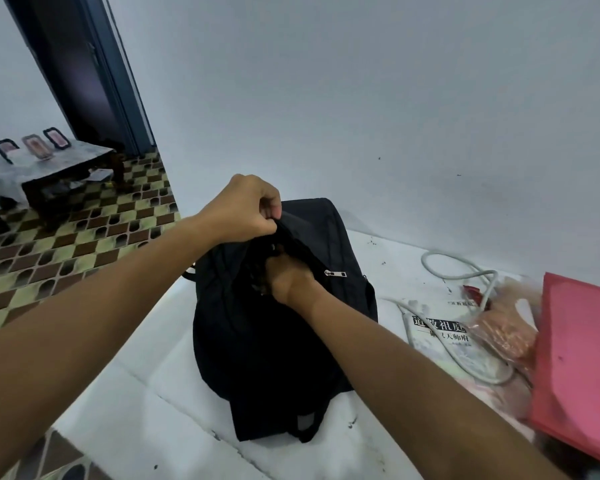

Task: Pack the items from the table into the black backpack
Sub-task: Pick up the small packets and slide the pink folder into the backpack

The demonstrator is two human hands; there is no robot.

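Backpack [274,323] between hands — left [246,209] pinches rim; right [288,278] inside, grip unclear.

Dim, flat, bluish indoor light; soft shadows, no glare. Wide-angle lens bends the door frame [118,74]; the pink folder [579,368] blurs at right.

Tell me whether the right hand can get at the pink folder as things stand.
Probably yes. The right hand is inside the backpack mouth, so it must pull out first. The pink folder lies uncovered at the table's right, with nothing blocking the way.
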